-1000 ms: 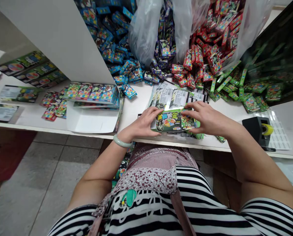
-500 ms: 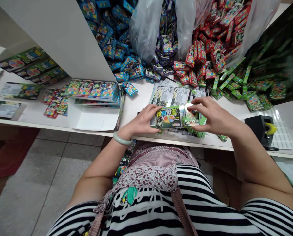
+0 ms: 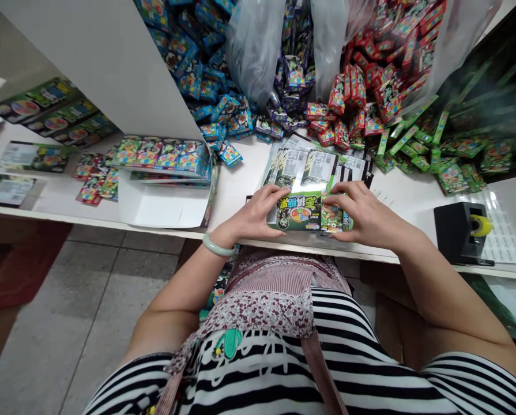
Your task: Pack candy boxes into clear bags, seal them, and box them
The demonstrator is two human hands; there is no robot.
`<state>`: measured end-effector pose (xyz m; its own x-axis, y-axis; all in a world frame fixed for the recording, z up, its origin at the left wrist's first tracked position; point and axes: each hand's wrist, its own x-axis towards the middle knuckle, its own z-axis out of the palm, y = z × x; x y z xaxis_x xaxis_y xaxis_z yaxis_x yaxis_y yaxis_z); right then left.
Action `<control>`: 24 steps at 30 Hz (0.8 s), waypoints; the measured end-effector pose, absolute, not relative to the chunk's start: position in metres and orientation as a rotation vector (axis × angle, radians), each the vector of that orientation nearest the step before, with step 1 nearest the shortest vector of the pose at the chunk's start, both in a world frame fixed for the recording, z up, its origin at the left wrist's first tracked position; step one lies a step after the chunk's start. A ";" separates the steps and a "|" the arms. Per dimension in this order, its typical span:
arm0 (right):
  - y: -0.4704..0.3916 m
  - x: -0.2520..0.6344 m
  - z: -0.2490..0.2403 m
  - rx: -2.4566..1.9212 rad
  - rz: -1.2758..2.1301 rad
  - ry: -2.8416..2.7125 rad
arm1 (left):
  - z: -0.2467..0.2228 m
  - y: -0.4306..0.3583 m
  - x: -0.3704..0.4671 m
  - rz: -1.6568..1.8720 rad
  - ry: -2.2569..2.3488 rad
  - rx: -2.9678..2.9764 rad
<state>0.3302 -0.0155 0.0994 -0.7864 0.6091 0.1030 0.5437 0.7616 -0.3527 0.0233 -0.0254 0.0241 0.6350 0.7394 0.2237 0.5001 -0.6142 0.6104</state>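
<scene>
My left hand (image 3: 260,214), with a pale bangle at the wrist, grips the left end of a green and black printed box (image 3: 300,212) at the table's front edge. At its right end is my right hand (image 3: 355,212), its thumb and fingers round small green packets (image 3: 332,214) that lie against the box. Part of those packets is hidden by the fingers. Flat printed cards (image 3: 318,167) with barcodes lie overlapped just behind the box.
Piles of blue packets (image 3: 227,118), purple packets (image 3: 294,72), red packets (image 3: 355,86) and green packets (image 3: 452,173) lie behind. A white display box (image 3: 165,207) stands left, a tape dispenser (image 3: 456,233) right.
My right hand has moved slightly down and closed in on the green packets at the box's right end. My left hand keeps its hold; the box sits slightly lower and further right.
</scene>
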 end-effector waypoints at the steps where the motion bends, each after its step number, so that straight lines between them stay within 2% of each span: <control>1: -0.014 0.330 0.097 -0.895 0.501 -2.743 | 0.024 -0.027 0.025 0.638 0.950 2.366; 5: -0.010 0.329 0.085 -0.892 0.635 -2.661 | 0.021 -0.029 0.028 0.701 0.938 2.385; 11: -0.016 0.324 0.071 -1.126 0.589 -2.378 | 0.013 -0.027 0.021 0.757 1.109 2.339; 20: -0.003 0.317 0.041 -1.207 0.935 -2.238 | 0.010 -0.029 0.023 0.687 1.177 2.333; 24: -0.002 0.305 0.033 -1.277 0.975 -2.111 | 0.009 -0.030 0.026 0.698 1.169 2.335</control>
